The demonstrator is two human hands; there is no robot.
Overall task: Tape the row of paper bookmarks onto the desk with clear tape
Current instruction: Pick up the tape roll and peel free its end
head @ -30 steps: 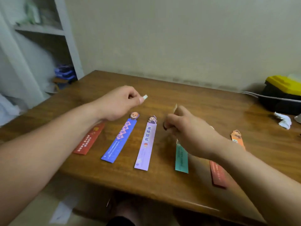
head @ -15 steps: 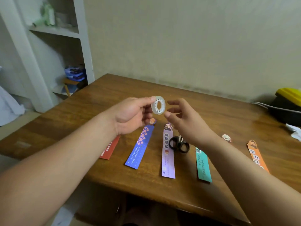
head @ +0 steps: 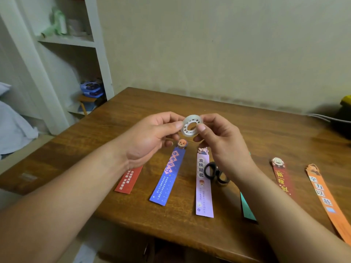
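Both hands hold a small roll of clear tape (head: 191,126) in the air above the wooden desk (head: 256,133). My left hand (head: 150,139) pinches its left rim and my right hand (head: 222,141) pinches its right rim. Below them a row of paper bookmarks lies flat: red (head: 129,180), blue (head: 169,175), lilac (head: 203,188), teal (head: 247,209) partly hidden by my right forearm, dark red (head: 282,177) and orange (head: 322,194). Black scissors (head: 216,173) lie between the lilac and teal ones.
A white shelf unit (head: 79,44) stands at the left beyond the desk's corner. A dark object with a yellow top (head: 344,111) and a cable (head: 321,117) sit at the desk's far right. The desk's near edge runs under my forearms.
My right hand has closed in and taken hold of the tape roll, which only the left hand pinched half a second ago. The view has shifted left and closer.
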